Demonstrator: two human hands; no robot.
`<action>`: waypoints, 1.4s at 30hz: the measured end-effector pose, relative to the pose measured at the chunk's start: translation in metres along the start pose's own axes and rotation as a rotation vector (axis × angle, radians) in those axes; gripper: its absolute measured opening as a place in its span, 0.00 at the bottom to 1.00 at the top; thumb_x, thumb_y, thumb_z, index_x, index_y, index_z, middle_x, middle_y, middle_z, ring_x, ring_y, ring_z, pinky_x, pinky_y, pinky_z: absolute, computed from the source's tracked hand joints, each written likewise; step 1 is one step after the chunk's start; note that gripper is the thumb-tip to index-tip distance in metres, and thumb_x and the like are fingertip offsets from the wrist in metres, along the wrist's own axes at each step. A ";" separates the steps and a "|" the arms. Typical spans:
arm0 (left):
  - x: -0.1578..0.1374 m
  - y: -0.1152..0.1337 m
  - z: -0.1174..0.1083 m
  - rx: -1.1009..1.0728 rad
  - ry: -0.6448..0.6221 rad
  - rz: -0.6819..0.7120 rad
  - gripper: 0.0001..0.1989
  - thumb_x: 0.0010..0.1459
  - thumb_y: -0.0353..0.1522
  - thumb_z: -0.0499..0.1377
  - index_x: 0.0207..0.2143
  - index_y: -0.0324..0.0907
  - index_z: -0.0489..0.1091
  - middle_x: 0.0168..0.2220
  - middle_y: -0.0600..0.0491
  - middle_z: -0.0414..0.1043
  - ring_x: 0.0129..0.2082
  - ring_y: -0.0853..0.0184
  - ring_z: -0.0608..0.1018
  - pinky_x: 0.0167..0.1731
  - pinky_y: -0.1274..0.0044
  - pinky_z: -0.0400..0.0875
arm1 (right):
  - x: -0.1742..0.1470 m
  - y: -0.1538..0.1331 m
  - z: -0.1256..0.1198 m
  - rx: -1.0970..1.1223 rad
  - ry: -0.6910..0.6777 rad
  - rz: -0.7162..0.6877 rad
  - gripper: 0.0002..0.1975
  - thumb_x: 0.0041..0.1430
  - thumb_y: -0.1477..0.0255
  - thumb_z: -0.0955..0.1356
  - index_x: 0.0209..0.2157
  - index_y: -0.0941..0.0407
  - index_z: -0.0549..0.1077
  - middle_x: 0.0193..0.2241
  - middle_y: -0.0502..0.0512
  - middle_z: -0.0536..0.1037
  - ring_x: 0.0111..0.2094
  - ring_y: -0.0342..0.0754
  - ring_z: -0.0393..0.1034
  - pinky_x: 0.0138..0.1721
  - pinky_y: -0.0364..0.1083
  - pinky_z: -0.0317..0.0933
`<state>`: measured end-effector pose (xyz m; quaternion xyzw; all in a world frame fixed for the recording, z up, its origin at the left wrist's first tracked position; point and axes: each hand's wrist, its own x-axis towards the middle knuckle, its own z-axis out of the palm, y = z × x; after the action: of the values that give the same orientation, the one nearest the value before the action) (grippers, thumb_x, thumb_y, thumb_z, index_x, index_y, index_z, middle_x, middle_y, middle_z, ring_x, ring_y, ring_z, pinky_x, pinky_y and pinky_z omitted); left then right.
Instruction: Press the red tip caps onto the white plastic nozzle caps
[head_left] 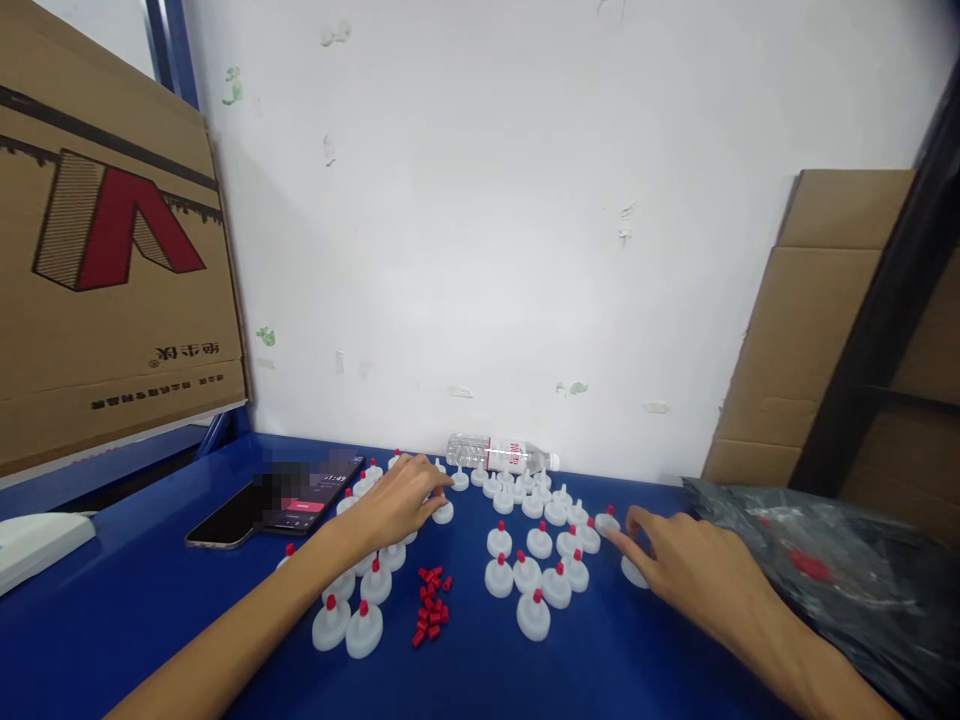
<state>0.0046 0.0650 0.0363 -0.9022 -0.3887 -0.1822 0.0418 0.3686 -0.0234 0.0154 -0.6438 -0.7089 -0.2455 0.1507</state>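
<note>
Control begins at the left hand: its fingers are bent and partly closed, the tips over a white nozzle lid (the contact is hidden, so we cannot tell whether it is gripped). The right hand is half open, thumb and forefinger parted with nothing seen between them; the thumb tip is just beside a red-tipped lid. Another lid lies partly covered below that thumb.

For good handling, we judge that each lid should be taken by its wide rim and held upright, with its neighbours undisturbed. Where a tip is to be fitted, we should press straight down along the spout; a slanted push would likely tilt the base.

Between the hands, bare-spouted lids cluster at the back, and red-capped lids stand nearer us. Loose red tips form a pile to their left; we advise taking one at a time, as they could roll. Beyond, a clear bottle lies on its side near the wall.
</note>
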 end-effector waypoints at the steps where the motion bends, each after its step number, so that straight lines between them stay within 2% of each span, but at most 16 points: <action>1: 0.000 0.001 -0.001 0.002 -0.008 0.005 0.08 0.65 0.27 0.61 0.43 0.43 0.79 0.40 0.50 0.81 0.46 0.57 0.78 0.48 0.68 0.66 | 0.001 -0.002 -0.002 0.010 0.022 0.008 0.14 0.69 0.60 0.65 0.31 0.51 0.75 0.17 0.54 0.76 0.19 0.58 0.75 0.20 0.45 0.45; 4: 0.001 0.004 -0.006 0.006 -0.011 0.020 0.06 0.65 0.27 0.62 0.38 0.43 0.80 0.37 0.51 0.81 0.43 0.59 0.79 0.47 0.69 0.65 | 0.002 -0.011 -0.013 0.069 0.082 -0.001 0.15 0.72 0.59 0.62 0.35 0.51 0.74 0.19 0.50 0.77 0.20 0.54 0.75 0.20 0.45 0.50; 7: 0.001 0.014 -0.013 -0.032 0.048 0.068 0.05 0.67 0.29 0.62 0.39 0.42 0.79 0.37 0.51 0.81 0.41 0.61 0.78 0.48 0.68 0.64 | -0.001 -0.026 -0.025 0.154 0.133 -0.056 0.15 0.74 0.60 0.60 0.40 0.49 0.74 0.27 0.49 0.80 0.24 0.49 0.77 0.22 0.44 0.59; 11: -0.002 0.040 -0.015 -0.229 0.196 0.220 0.04 0.68 0.30 0.62 0.41 0.43 0.78 0.37 0.54 0.82 0.39 0.64 0.79 0.49 0.68 0.64 | -0.010 -0.049 -0.033 0.411 0.266 -0.280 0.12 0.72 0.64 0.63 0.51 0.51 0.73 0.39 0.54 0.82 0.39 0.49 0.80 0.38 0.45 0.71; 15: -0.007 0.071 -0.006 -0.443 0.300 0.378 0.04 0.68 0.29 0.62 0.42 0.43 0.77 0.38 0.54 0.83 0.38 0.67 0.82 0.49 0.69 0.66 | -0.019 -0.064 -0.031 0.483 0.246 -0.386 0.24 0.67 0.61 0.69 0.62 0.50 0.66 0.50 0.56 0.81 0.49 0.51 0.78 0.49 0.49 0.73; 17: -0.010 0.082 0.001 -0.505 0.351 0.430 0.05 0.68 0.28 0.62 0.43 0.42 0.78 0.37 0.53 0.84 0.38 0.67 0.82 0.47 0.70 0.68 | -0.022 -0.068 -0.028 0.497 0.254 -0.412 0.26 0.65 0.61 0.70 0.62 0.50 0.67 0.51 0.56 0.81 0.50 0.52 0.78 0.50 0.50 0.73; 20: -0.013 0.090 0.007 -0.548 0.390 0.440 0.05 0.69 0.28 0.60 0.42 0.42 0.78 0.37 0.52 0.84 0.39 0.66 0.82 0.47 0.69 0.69 | -0.024 -0.070 -0.026 0.530 0.288 -0.437 0.18 0.66 0.64 0.70 0.56 0.51 0.72 0.47 0.55 0.83 0.47 0.51 0.80 0.48 0.48 0.75; 22: -0.014 0.088 0.006 -0.517 0.357 0.410 0.05 0.69 0.30 0.61 0.42 0.43 0.78 0.38 0.52 0.83 0.44 0.64 0.81 0.50 0.68 0.69 | -0.024 -0.071 -0.027 0.544 0.309 -0.430 0.14 0.67 0.65 0.69 0.53 0.52 0.74 0.45 0.55 0.84 0.45 0.50 0.80 0.46 0.47 0.75; 25: -0.012 0.077 -0.004 -0.360 0.228 0.314 0.06 0.67 0.33 0.63 0.45 0.46 0.78 0.41 0.51 0.81 0.50 0.60 0.76 0.51 0.67 0.68 | -0.023 -0.068 -0.028 0.540 0.346 -0.395 0.13 0.68 0.64 0.68 0.52 0.51 0.74 0.44 0.55 0.84 0.45 0.51 0.81 0.46 0.48 0.75; 28: -0.011 0.060 -0.016 -0.173 0.070 0.196 0.04 0.66 0.30 0.63 0.38 0.45 0.79 0.36 0.52 0.79 0.44 0.60 0.74 0.49 0.67 0.66 | -0.021 -0.063 -0.029 0.532 0.363 -0.360 0.14 0.69 0.64 0.68 0.54 0.50 0.72 0.45 0.54 0.83 0.45 0.50 0.80 0.47 0.48 0.74; 30: -0.012 0.049 -0.021 -0.095 -0.044 0.124 0.06 0.63 0.28 0.64 0.32 0.44 0.79 0.32 0.52 0.77 0.41 0.60 0.74 0.49 0.67 0.65 | -0.020 -0.061 -0.029 0.533 0.359 -0.355 0.15 0.69 0.64 0.68 0.55 0.49 0.72 0.45 0.54 0.83 0.45 0.49 0.80 0.47 0.48 0.74; 34: -0.016 0.036 -0.024 -0.095 -0.249 0.053 0.01 0.58 0.32 0.68 0.33 0.47 0.81 0.34 0.53 0.78 0.42 0.58 0.75 0.43 0.71 0.67 | -0.023 -0.062 -0.025 0.533 0.306 -0.361 0.16 0.69 0.62 0.68 0.55 0.48 0.72 0.47 0.52 0.83 0.47 0.50 0.79 0.48 0.49 0.74; 36: -0.018 0.033 -0.025 -0.137 -0.277 0.060 0.03 0.56 0.34 0.70 0.35 0.49 0.82 0.36 0.53 0.77 0.43 0.58 0.76 0.39 0.73 0.68 | -0.024 -0.063 -0.023 0.529 0.279 -0.368 0.17 0.68 0.61 0.69 0.56 0.47 0.72 0.48 0.52 0.83 0.48 0.51 0.79 0.48 0.50 0.74; 42: -0.016 0.038 -0.025 -0.181 -0.319 0.078 0.04 0.55 0.35 0.71 0.35 0.50 0.82 0.37 0.54 0.78 0.44 0.60 0.77 0.40 0.75 0.69 | -0.024 -0.063 -0.021 0.530 0.272 -0.367 0.16 0.68 0.61 0.68 0.55 0.48 0.73 0.47 0.52 0.83 0.48 0.50 0.79 0.49 0.50 0.74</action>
<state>0.0140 0.0218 0.0563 -0.9342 -0.3370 -0.0692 -0.0948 0.3078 -0.0584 0.0103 -0.4055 -0.8254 -0.1594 0.3590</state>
